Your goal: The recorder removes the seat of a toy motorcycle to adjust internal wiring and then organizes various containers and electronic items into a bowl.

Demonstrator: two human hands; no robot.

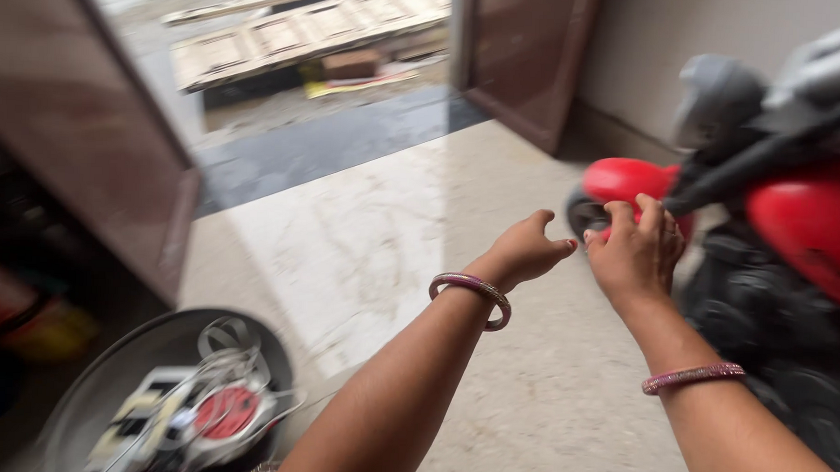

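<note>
Both my arms reach forward over a pale stone floor, each wrist wearing a pink bangle. My left hand hangs in the air with fingers loosely curled and nothing in it, just left of my right hand. My right hand reaches toward a red and black scooter; its fingertips are at the red front mudguard and the front wheel. The picture is blurred, so I cannot tell whether the right hand grips anything.
An open brown double door leads outside to a dark step and wooden planks. A round metal tray with cables and a red and white device lies at the lower left. Dark shelves stand at the far left.
</note>
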